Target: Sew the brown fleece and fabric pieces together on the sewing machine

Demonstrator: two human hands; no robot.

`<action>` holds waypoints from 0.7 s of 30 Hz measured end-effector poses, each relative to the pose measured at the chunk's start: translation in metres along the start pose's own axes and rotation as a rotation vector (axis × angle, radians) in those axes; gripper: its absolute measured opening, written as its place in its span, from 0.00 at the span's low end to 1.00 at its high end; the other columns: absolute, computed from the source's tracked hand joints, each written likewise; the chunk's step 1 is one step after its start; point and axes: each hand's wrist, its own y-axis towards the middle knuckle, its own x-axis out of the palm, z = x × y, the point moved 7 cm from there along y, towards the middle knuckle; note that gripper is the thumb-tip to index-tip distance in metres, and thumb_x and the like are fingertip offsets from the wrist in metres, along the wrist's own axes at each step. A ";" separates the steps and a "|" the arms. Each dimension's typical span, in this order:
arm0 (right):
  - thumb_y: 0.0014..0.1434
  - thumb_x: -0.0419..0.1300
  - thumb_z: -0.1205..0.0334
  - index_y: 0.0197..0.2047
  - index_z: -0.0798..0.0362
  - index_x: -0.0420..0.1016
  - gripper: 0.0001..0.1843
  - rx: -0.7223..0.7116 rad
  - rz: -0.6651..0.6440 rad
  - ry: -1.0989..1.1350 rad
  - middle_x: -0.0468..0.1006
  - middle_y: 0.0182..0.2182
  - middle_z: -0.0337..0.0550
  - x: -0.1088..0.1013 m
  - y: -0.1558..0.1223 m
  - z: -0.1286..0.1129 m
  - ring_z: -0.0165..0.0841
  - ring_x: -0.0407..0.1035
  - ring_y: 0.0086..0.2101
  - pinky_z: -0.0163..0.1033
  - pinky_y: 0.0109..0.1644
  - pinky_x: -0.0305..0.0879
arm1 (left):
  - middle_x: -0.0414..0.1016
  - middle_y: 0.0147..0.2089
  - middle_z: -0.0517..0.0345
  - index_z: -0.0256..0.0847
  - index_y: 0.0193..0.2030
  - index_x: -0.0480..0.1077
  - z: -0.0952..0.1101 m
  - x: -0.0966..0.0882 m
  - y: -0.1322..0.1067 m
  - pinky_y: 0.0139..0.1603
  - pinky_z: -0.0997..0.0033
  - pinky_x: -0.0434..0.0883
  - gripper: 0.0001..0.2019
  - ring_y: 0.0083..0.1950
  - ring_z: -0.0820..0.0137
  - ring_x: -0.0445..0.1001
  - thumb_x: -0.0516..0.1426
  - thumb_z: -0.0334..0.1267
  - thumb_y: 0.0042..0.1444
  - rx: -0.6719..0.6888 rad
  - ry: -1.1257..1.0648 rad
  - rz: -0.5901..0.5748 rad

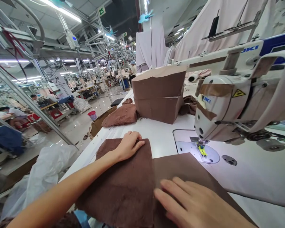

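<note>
My left hand [129,146] rests on a dark brown plush fabric piece [130,186], near its upper edge. Its fingers are loosely bent, with the thumb a little apart. To the right, a smoother brown fabric panel [173,164] meets the plush piece along a straight line; whether they are joined I cannot tell. Over this panel, my right hand [192,202] is open with its fingers apart, slightly blurred. Beyond the panel's far corner is the sewing machine's presser foot [201,149], lit and yellow-green, above the round needle plate [212,155].
The white sewing machine head [218,107] stands at right. A tall brown fabric stack [159,95] sits at the back of the table [161,131], beside folded brown plush pieces [121,115]. A cardboard box [98,123] and clear plastic sheeting [47,167] lie at left. Other people work far off.
</note>
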 end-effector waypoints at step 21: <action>0.66 0.53 0.71 0.42 0.54 0.74 0.09 0.058 0.057 0.185 0.80 0.40 0.47 -0.007 -0.042 0.002 0.35 0.73 0.39 0.39 0.40 0.66 | 0.78 0.33 0.59 0.42 0.43 0.62 0.098 0.007 -0.033 0.30 0.71 0.67 0.08 0.31 0.66 0.77 0.46 0.39 0.72 0.166 0.233 0.160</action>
